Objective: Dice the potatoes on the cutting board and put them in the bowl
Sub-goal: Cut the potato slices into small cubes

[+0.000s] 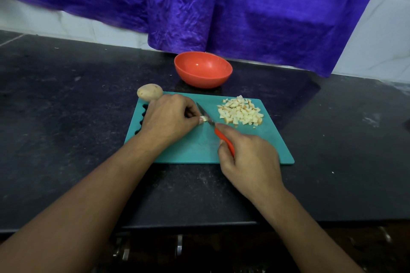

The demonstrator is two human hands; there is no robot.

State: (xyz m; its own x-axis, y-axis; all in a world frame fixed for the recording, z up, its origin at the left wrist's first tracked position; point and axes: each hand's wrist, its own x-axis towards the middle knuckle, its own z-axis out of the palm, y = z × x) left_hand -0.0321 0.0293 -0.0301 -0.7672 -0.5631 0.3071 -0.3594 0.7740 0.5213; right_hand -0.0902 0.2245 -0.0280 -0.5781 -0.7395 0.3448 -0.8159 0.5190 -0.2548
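One cutting board (199, 150) carried one diced pile (240, 111) at its far right. The left hand (168, 117) pinched one potato piece (204, 118), mostly hidden; the right hand (250, 157) gripped one knife (213, 125). One whole potato (150, 91) and one bowl (203, 68) sat beyond the board.

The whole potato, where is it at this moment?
In the head view, the whole potato sits at the far left corner of the cutting board, just beyond the left hand and left of the red bowl.
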